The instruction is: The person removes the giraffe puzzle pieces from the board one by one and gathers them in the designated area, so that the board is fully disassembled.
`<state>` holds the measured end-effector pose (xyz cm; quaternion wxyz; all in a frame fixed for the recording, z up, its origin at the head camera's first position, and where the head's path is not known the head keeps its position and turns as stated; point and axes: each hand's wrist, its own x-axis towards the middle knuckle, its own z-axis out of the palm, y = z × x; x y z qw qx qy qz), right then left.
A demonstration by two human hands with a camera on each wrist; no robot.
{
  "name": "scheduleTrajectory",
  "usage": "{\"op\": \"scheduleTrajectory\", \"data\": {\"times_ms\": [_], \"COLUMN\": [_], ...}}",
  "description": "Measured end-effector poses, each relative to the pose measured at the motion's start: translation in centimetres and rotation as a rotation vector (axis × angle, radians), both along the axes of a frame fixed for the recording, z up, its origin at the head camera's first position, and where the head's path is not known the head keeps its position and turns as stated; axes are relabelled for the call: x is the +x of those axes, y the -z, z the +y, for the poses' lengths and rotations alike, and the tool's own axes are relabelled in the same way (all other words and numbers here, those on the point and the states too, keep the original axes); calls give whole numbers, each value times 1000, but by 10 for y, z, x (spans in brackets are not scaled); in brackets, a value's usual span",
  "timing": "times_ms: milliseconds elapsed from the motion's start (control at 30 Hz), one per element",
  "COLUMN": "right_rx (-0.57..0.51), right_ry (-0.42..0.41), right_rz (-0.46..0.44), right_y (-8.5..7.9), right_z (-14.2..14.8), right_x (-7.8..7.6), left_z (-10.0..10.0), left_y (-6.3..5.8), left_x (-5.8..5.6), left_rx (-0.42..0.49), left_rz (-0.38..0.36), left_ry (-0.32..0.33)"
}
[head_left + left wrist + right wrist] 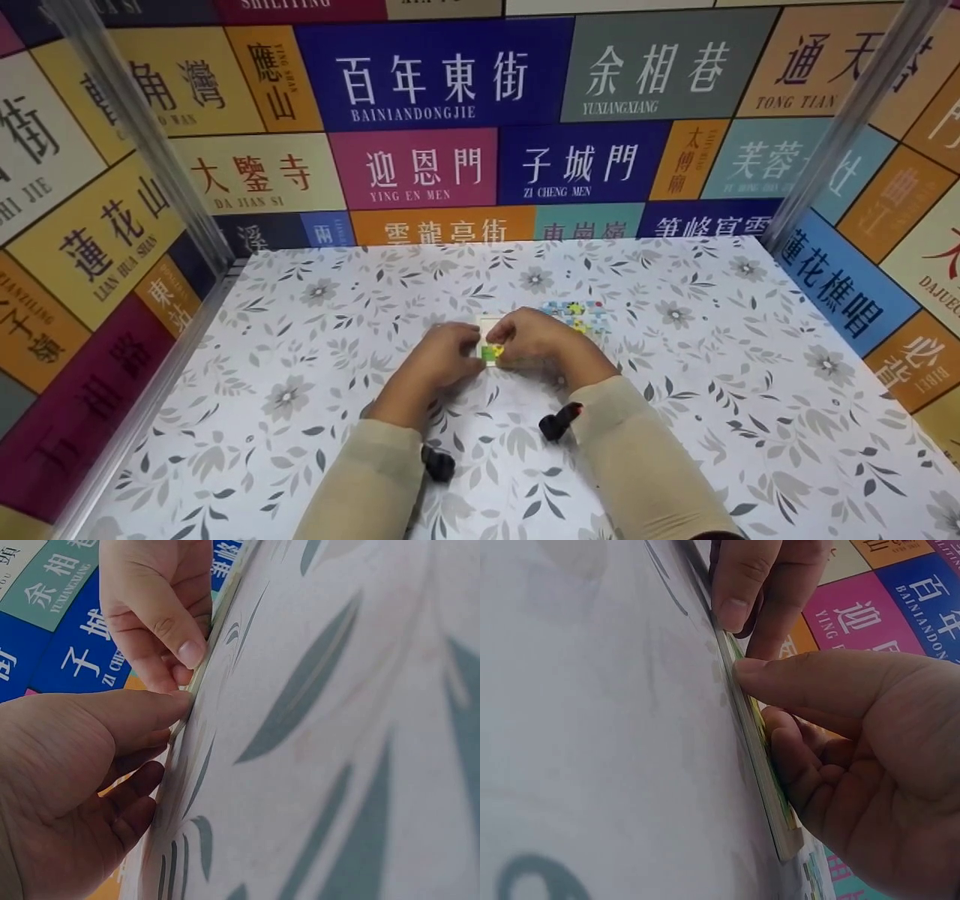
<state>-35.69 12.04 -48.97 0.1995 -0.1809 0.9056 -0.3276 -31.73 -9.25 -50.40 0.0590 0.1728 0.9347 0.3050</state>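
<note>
A thin puzzle board with a pale frame lies flat on the table, mostly covered by the hands. A green-and-yellow puzzle piece shows at its near side. My left hand holds the board's left edge, thumb near the front corner and fingers farther back. My right hand bends over the board, pinching at the green-and-yellow piece with thumb and curled fingers. In the right wrist view, the right thumb rests at the board's near edge, and the left thumb is just beyond it.
A blue patterned puzzle picture with yellow figures lies behind and right of the right hand, partly hidden by it. A leaf-printed cloth covers the table. Panels with printed Chinese place names stand around its back and sides.
</note>
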Motion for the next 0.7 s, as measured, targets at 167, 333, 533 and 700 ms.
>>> {"op": "scheduleTrajectory", "data": {"times_ms": [167,333,533,700], "right_rx": [-23,-28,-28,-34], "right_ry": [11,15,29,36], "right_rz": [-25,-26,-32,-30], "right_y": [0,-1,-3,-4], "right_z": [-2,-3,-2,0], "right_x": [3,4,5,7], "left_z": [-1,-1,-2,-1], "left_y": [0,1,2,1], "left_x": [1,0,-1,0], "left_rx": [-2,1,-6,2], "left_rz": [1,2,14,12], "left_ry": [2,7,15,7]}}
